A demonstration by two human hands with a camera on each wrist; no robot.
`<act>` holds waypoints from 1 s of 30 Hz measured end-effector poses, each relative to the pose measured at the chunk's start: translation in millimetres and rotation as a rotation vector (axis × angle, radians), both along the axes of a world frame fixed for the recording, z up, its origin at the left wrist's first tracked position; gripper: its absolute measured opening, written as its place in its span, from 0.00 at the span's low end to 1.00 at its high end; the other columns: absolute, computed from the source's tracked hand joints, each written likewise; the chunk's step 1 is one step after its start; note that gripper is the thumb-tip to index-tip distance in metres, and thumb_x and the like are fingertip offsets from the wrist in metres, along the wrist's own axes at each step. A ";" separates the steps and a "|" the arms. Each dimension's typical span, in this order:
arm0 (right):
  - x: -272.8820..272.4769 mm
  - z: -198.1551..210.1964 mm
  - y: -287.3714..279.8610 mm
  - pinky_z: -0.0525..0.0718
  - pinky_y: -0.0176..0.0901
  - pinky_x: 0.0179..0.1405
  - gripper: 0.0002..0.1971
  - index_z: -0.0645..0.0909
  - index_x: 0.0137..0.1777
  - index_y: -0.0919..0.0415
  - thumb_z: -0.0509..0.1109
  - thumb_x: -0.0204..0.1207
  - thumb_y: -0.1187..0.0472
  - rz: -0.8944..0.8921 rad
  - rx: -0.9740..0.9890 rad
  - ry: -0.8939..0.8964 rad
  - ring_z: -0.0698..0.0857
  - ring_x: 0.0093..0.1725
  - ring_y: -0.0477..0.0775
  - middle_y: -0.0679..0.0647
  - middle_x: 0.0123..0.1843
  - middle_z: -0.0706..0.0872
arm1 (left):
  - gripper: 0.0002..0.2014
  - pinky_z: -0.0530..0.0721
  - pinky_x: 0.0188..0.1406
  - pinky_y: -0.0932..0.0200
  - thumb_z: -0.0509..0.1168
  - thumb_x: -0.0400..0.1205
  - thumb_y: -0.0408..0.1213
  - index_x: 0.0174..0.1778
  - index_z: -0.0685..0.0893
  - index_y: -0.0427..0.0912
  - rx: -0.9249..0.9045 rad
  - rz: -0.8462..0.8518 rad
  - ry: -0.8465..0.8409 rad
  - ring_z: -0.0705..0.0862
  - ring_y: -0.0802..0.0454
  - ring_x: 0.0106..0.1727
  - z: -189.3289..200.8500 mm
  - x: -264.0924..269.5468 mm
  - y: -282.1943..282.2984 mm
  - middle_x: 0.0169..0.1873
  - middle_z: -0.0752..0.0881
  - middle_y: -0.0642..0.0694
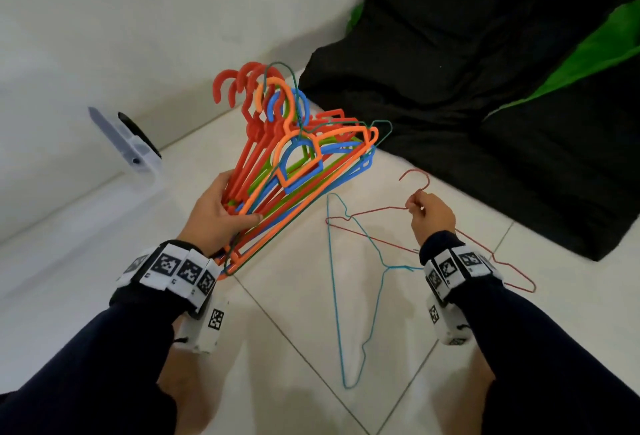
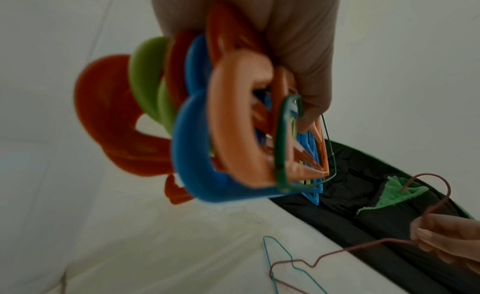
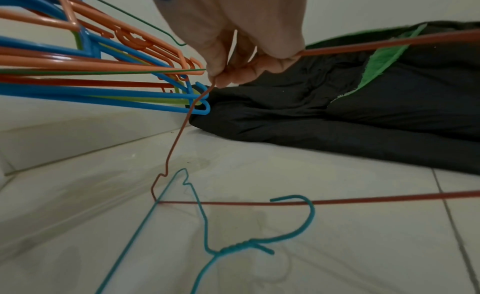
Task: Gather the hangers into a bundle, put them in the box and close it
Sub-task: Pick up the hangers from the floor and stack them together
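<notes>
My left hand grips a bundle of hangers by one end, held above the floor: red, orange, blue and green plastic ones plus a green wire one, hooks pointing away. In the left wrist view the bundle fills the middle, blurred. My right hand pinches a red wire hanger at its neck, lifted at that end; in the right wrist view the hand holds the red wire hanger. A blue wire hanger lies flat on the tiles, also seen as the blue wire hanger. A clear plastic box stands at the left wall.
White floor tiles run under both arms. A black and green padded mat lies at the right against the wall. A white wall rises behind the box. My bare feet show at the bottom of the head view.
</notes>
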State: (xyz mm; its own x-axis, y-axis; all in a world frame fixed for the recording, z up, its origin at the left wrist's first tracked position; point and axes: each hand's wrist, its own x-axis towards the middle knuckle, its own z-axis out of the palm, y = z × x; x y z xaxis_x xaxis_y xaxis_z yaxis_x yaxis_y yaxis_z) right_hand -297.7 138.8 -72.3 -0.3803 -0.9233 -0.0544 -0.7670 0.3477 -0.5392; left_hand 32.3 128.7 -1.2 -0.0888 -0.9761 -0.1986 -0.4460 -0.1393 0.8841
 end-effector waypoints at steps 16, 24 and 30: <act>-0.5 -32.1 -89.3 0.69 0.23 0.46 0.09 0.87 0.42 0.72 0.64 0.73 0.78 0.163 -0.093 -0.145 0.86 0.51 0.62 0.66 0.49 0.89 | 0.34 0.81 0.33 0.76 0.76 0.68 0.28 0.67 0.70 0.50 -0.071 0.105 0.006 0.86 0.70 0.40 -19.5 -11.6 -80.3 0.46 0.82 0.61; 7.5 -26.6 -68.5 0.72 0.20 0.44 0.08 0.87 0.42 0.70 0.65 0.73 0.75 0.272 -0.027 -0.193 0.80 0.45 0.50 0.61 0.46 0.88 | 0.34 0.83 0.32 0.77 0.75 0.68 0.26 0.69 0.70 0.46 -0.076 0.120 0.036 0.86 0.71 0.38 -20.2 1.0 -71.4 0.46 0.84 0.56; 15.0 -23.6 -71.4 0.72 0.29 0.50 0.09 0.86 0.44 0.70 0.64 0.75 0.74 0.210 -0.076 -0.168 0.82 0.47 0.56 0.62 0.50 0.89 | 0.34 0.81 0.28 0.78 0.74 0.69 0.27 0.70 0.69 0.43 -0.033 0.109 0.024 0.85 0.61 0.45 -26.5 7.5 -61.8 0.49 0.83 0.51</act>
State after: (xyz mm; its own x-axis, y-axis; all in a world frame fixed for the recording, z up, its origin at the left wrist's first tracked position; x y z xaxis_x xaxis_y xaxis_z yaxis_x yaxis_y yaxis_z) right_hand -282.7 67.4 -96.0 -0.1722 -0.9847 -0.0279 -0.7158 0.1445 -0.6832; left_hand 39.8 66.8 -27.7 0.0143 -0.9862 -0.1649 -0.4082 -0.1563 0.8994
